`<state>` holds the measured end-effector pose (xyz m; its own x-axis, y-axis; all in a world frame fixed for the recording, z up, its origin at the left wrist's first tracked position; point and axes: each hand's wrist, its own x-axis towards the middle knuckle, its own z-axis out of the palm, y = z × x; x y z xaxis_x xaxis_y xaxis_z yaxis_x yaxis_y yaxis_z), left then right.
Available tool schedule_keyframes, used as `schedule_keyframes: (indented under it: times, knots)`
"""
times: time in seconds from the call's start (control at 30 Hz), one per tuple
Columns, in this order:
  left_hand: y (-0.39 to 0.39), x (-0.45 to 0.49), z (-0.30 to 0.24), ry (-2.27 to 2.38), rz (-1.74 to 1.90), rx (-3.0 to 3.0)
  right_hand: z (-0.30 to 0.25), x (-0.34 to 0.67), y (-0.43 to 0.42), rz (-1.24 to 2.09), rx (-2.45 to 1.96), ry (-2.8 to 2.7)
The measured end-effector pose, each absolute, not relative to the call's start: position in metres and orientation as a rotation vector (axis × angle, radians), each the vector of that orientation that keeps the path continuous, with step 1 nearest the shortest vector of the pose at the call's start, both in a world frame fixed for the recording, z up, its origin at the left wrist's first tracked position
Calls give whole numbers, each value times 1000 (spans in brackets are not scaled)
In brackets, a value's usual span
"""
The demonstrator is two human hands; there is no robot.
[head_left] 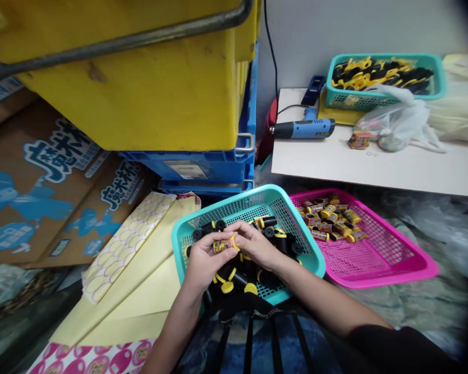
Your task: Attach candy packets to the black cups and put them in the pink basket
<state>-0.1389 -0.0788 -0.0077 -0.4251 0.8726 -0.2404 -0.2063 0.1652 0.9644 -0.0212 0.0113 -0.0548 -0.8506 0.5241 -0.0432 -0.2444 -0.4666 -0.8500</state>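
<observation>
Left hand [205,262], grip closed around a labelled yellow-and-black cylinder [223,245]; right hand [255,245], grip likewise closed, fingertips [236,240] pinching the cylinder's yellow end. Both directly above a teal mesh basket [315,262] of loose black cylinders with yellow caps [237,278]. Just beside it, a pink mesh basket [407,265] of labelled cylinders [327,221]. Farther off, on a white table [335,166]: blue heat gun [304,130], teal basket [439,78] of black-and-yellow parts [378,75], plastic bag [398,117]. Left of the hands, yellow paper sheets [140,291] and printed cardboard cartons [54,176].
</observation>
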Motion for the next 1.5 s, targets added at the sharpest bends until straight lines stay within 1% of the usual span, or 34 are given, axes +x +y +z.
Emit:
schedule_keyframes:
  times: [0.07,0.1,0.13,0.2,0.3,0.37,0.47,0.53,0.57,0.63,0.7,0.83,0.9,1.0,1.07,1.17,1.23,1.3,1.37,1.43,1.5]
  knots:
    - [-78,-138,-8,1462,1441,706,-55,-18,12,2342,-419,-1286]
    - [-78,-137,-8,1438,1453,714,-53,-16,12,2277,-420,-1354]
    - [-77,-136,-8,1409,1470,715,-50,-13,13,2153,-405,-1475]
    - [-75,-134,-9,1347,1484,710,-40,-5,15,1763,-326,-1800]
    - [-75,-139,-8,1306,1384,771,-18,17,21,1203,-233,-2117]
    - [-81,-150,-8,1472,1255,876,-5,45,31,917,-430,-2112]
    - [-96,-168,-12,1980,890,1195,2,100,56,354,-1103,-1989]
    - [-107,-175,-19,2194,599,1434,-4,129,74,98,-1431,-2118]
    - [-111,-176,-23,2247,494,1528,-8,138,80,61,-1506,-2162]
    - [-117,-175,-31,2318,387,1647,-17,139,87,140,-1478,-2241]
    - [-119,-174,-37,2346,363,1713,-22,121,86,337,-1351,-2273]
    - [-120,-177,-40,2227,454,1785,-20,64,64,666,-1186,-2224]
    - [-120,-177,-38,2237,631,1816,-19,36,48,952,-1147,-2222]
    - [-115,-170,-36,2364,972,1892,-25,1,22,1584,-1029,-2239]
    - [-110,-162,-35,2416,1091,1938,-33,-17,9,1867,-905,-2067]
    - [-103,-152,-32,2376,1213,1843,-41,-32,2,2033,-813,-1708]
    - [-101,-150,-29,2225,1315,1587,-41,-32,6,2109,-748,-1612]
    - [-100,-152,-26,1951,1405,1167,-36,-27,12,2169,-652,-1687]
    - [-97,-155,-22,1651,1441,758,-30,-22,19,2163,-582,-1839]
    - [-92,-157,-20,1474,1492,513,-26,-19,25,2136,-554,-1888]
    - [-85,-157,-17,1429,1580,421,-25,-20,29,2183,-512,-1815]
